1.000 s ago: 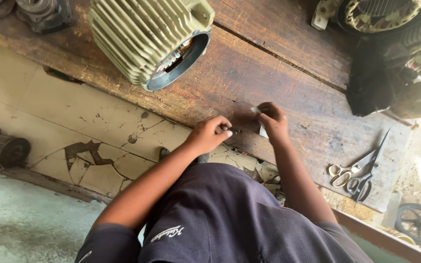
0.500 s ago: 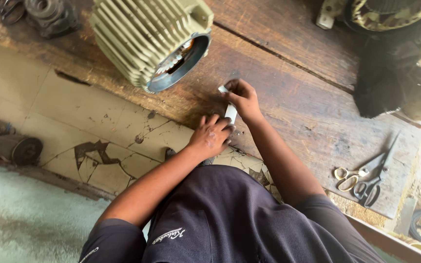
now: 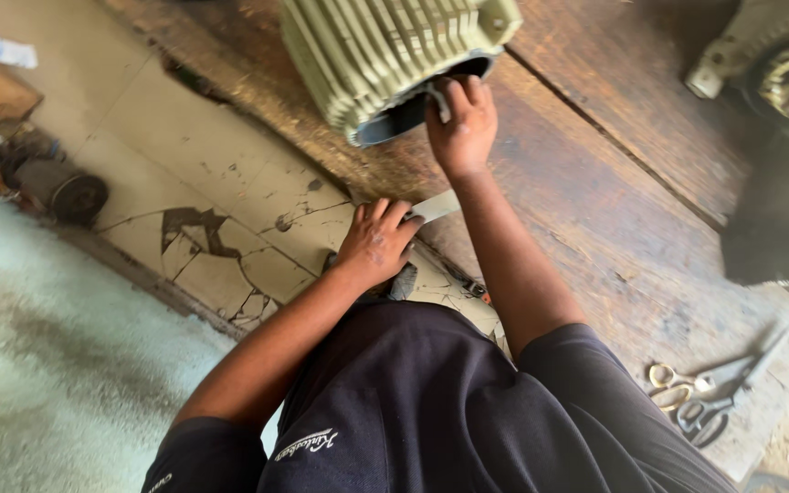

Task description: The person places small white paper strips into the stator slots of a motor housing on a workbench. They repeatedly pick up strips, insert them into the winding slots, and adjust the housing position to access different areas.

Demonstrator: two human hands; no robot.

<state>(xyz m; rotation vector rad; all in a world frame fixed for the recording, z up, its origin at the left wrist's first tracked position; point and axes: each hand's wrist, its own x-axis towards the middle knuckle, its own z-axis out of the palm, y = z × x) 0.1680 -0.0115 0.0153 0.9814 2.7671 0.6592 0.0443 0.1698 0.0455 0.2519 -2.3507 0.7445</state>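
Observation:
A pale green finned motor housing (image 3: 385, 50) lies on the wooden workbench (image 3: 595, 210), its open end facing me. My right hand (image 3: 461, 123) reaches up to the housing's open rim and pinches a small pale strip there. Lower down, my left hand (image 3: 376, 242) rests at the bench's near edge, fingers closed on a flat pale strip of paper-like material (image 3: 436, 206) that sticks out to the right.
Scissors (image 3: 710, 397) lie on the bench at lower right. Another motor part (image 3: 778, 64) and a dark object (image 3: 778, 228) sit at upper right. Below the bench is a cracked tiled floor (image 3: 221, 201) with a small round metal part (image 3: 70, 192) at left.
My right hand has moved up from beside the left hand to the housing's rim, carrying a small strip. The left hand stayed near the bench edge. The camera has moved closer.

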